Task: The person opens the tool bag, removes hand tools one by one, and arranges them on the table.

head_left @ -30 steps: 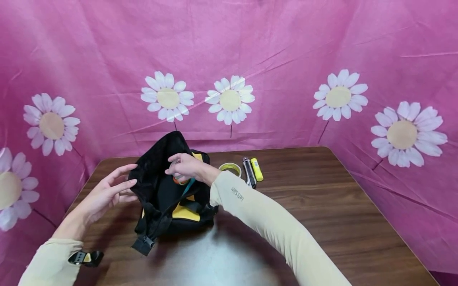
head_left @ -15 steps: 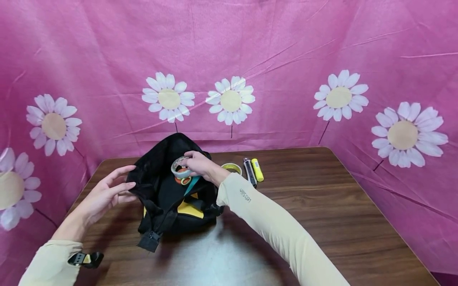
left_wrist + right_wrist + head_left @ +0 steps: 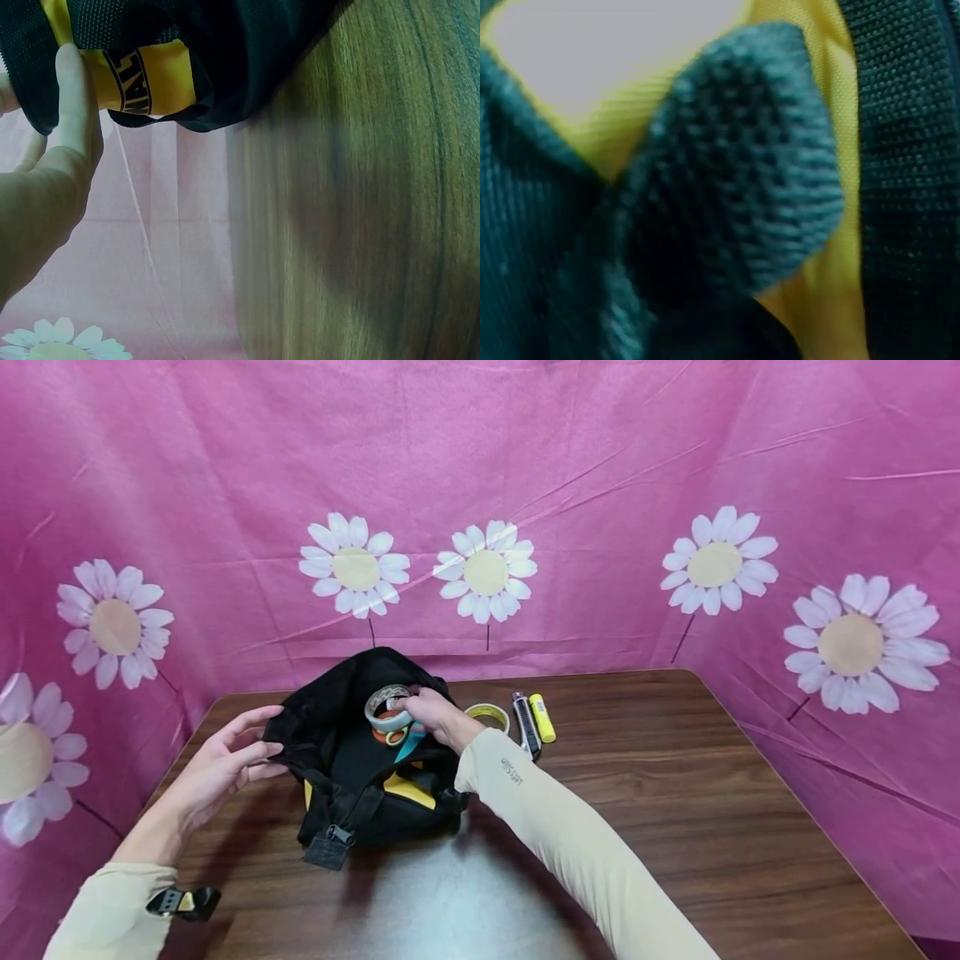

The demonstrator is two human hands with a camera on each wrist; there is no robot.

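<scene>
A black-and-yellow tool bag stands on the table with its mouth spread wide. My left hand grips the left edge of its mouth; in the left wrist view, fingers lie on both sides of the black fabric. Reaching into the opening from the right, my right hand pinches the right side of a roll of clear tape, which is tilted. Below the roll show orange-and-yellow scissors handles and a teal strip. The right wrist view shows only black webbing and yellow lining close up.
Right of the bag lie a yellow tape roll, a utility knife and a yellow glue stick. The wooden table meets a pink flowered cloth at the back and sides.
My right hand has drawn back to the right, and the tape roll it covered now shows. The bag has shifted slightly right, while my left hand keeps its grip.
</scene>
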